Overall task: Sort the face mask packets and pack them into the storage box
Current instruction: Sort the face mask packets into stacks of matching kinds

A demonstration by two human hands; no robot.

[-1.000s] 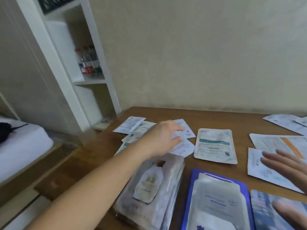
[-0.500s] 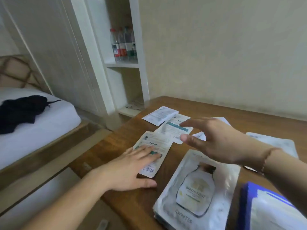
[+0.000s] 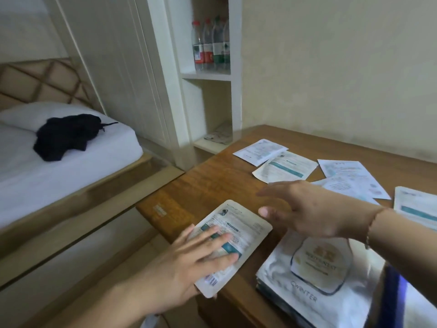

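Fingers (image 3: 212,245) of the left hand (image 3: 186,268) lie straight and a little apart, flat on a teal-striped packet (image 3: 236,233) at the lower centre of the frame, pressing it to the bench (image 3: 208,183). The packet's near end hangs over the bench edge, probably so it can be slid off and picked up from beneath. Just right of it, at the lower right, a stack of white packets (image 3: 314,275) with a gold label sits squared up, apparently one sorted kind; a blue edge (image 3: 397,292) at its right may belong to the storage box, though I cannot tell. The right hand (image 3: 307,209) hovers above the bench at centre right, fingers straight and spread, holding nothing, reaching toward the loose packets beyond, by my reading to gather the next one. Further back, several unsorted packets (image 3: 283,169) lie scattered and partly overlapping, and another teal-striped one (image 3: 416,207) shows at the right edge. In the upper middle, bottles (image 3: 210,46) stand on a white shelf (image 3: 205,75). At the left, a dark garment (image 3: 66,136) lies on a bed (image 3: 59,171).
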